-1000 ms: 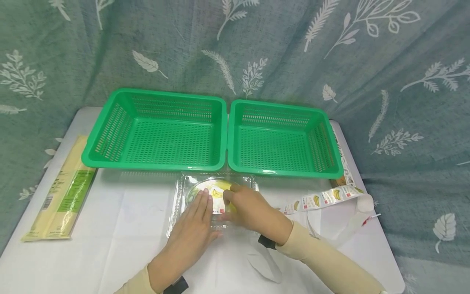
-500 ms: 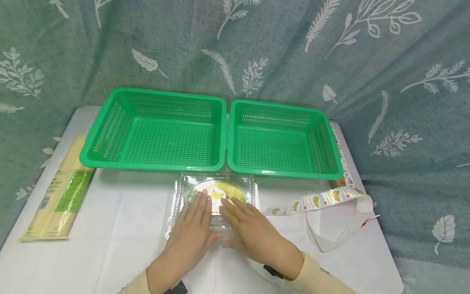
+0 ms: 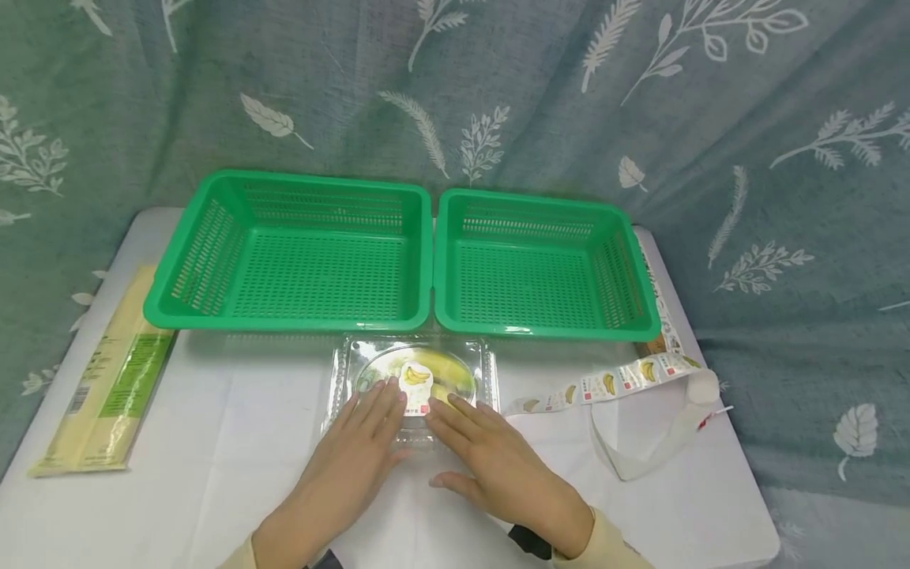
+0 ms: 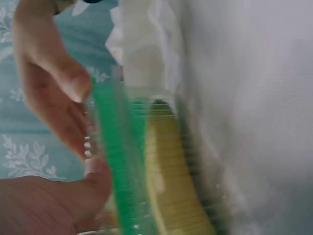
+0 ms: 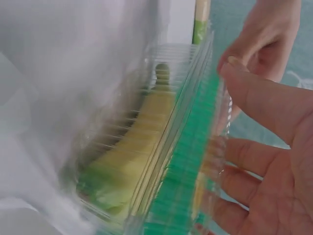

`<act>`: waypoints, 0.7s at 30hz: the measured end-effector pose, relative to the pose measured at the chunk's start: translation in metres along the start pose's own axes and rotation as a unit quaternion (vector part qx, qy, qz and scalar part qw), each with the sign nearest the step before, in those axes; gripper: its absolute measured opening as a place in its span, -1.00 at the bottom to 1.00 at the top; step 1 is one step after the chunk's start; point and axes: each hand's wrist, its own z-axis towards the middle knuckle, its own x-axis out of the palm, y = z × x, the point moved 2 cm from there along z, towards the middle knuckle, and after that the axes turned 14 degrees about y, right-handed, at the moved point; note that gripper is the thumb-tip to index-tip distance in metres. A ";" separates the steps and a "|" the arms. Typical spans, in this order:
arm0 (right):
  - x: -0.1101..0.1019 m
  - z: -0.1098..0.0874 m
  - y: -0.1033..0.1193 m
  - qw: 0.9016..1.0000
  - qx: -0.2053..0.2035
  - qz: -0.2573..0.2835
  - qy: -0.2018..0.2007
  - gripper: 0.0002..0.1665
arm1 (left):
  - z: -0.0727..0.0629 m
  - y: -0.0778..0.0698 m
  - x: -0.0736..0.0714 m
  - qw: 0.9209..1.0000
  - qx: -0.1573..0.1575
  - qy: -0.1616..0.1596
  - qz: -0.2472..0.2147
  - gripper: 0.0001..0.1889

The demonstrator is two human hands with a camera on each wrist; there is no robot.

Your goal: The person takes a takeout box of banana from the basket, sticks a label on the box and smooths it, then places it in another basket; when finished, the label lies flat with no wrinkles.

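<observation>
In the head view, a clear plastic clamshell box lies flat below the baskets. A banana shows through its ribbed side in both wrist views. On the lid sits a label with a banana picture. My left hand rests on the lid's near left part, fingers straight, fingertips at the label's edge. Opposite it, my right hand lies on the near right part with straight, slightly spread fingers and the thumb held apart. The wrist views are blurred, with each hand's thumb near the box's edge.
Two green baskets stand side by side behind the box. A strip of banana labels curls on the right of the white table. At far left lies a yellow-and-green packet. A patterned curtain hangs behind.
The right hand's fingers, curled at the label a second ago, have straightened and moved nearer the front edge. Lately the left hand has drawn back slightly toward me. The box stays put.
</observation>
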 end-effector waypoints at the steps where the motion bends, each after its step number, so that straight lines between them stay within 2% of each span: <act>1: 0.001 0.000 0.000 1.000 -0.001 0.003 -0.003 -0.14 | -0.002 0.000 -0.003 1.000 0.002 0.002 -0.003 -0.26; 6: 0.004 0.000 -0.003 0.999 -0.003 0.031 -0.015 -0.15 | -0.009 0.001 -0.011 0.999 0.003 0.016 -0.043 -0.33; 8: 0.004 0.000 -0.004 0.999 -0.004 0.047 -0.019 -0.16 | -0.009 0.003 -0.014 0.997 -0.007 -0.003 -0.079 -0.45; 10: 0.003 0.000 -0.006 0.997 -0.006 0.070 -0.031 -0.21 | -0.010 0.006 -0.016 0.991 -0.021 -0.050 -0.123 -0.61; 11: 0.002 0.000 -0.007 0.995 -0.008 0.090 -0.042 -0.25 | -0.009 0.007 -0.016 0.986 -0.029 -0.081 -0.144 -0.68; 13: -0.001 -0.001 -0.010 0.989 -0.008 0.132 -0.067 -0.33 | -0.009 0.012 -0.016 0.970 -0.044 -0.145 -0.188 -0.77; 15: -0.004 -0.002 -0.013 0.980 0.001 0.170 -0.103 -0.36 | -0.008 0.019 -0.015 0.955 -0.058 -0.193 -0.219 -0.75; 16: -0.006 -0.002 -0.015 0.975 0.010 0.187 -0.119 -0.35 | -0.007 0.023 -0.014 0.948 -0.067 -0.206 -0.233 -0.69; 18: -0.007 -0.003 -0.020 0.967 0.041 0.204 -0.150 -0.30 | -0.007 0.033 -0.013 0.937 -0.089 -0.208 -0.266 -0.59; 21: -0.007 -0.004 -0.027 0.952 0.101 0.233 -0.171 -0.19 | -0.006 0.048 -0.011 0.926 -0.117 -0.164 -0.320 -0.46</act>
